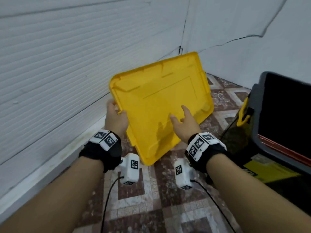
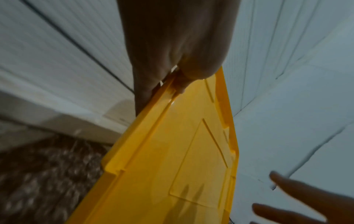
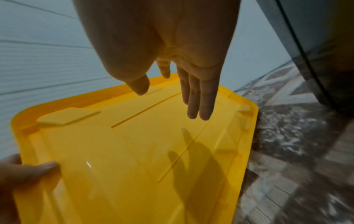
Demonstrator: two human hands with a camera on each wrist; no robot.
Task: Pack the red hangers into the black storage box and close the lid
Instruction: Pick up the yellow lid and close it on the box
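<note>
Our left hand [image 1: 116, 119] gripped the yellow lid [image 1: 161, 105] by its left edge, tilted above the floor [image 1: 151, 199]. Right hand [image 1: 184, 121] hovered w/ fingers spread, over its underside. Black storage box [image 1: 284, 115] stood open, far right.

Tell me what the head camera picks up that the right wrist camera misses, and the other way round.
Only the head view shows the open black storage box with red hangers inside, its yellow latch, and both wrist-worn cameras on the forearms.

Only the right wrist view shows the right hand from beneath, fingers straight and held clear above the lid, casting a shadow on it.

Both show the yellow lid off the box, the left hand gripping its edge, the white wall and the patterned floor.
</note>
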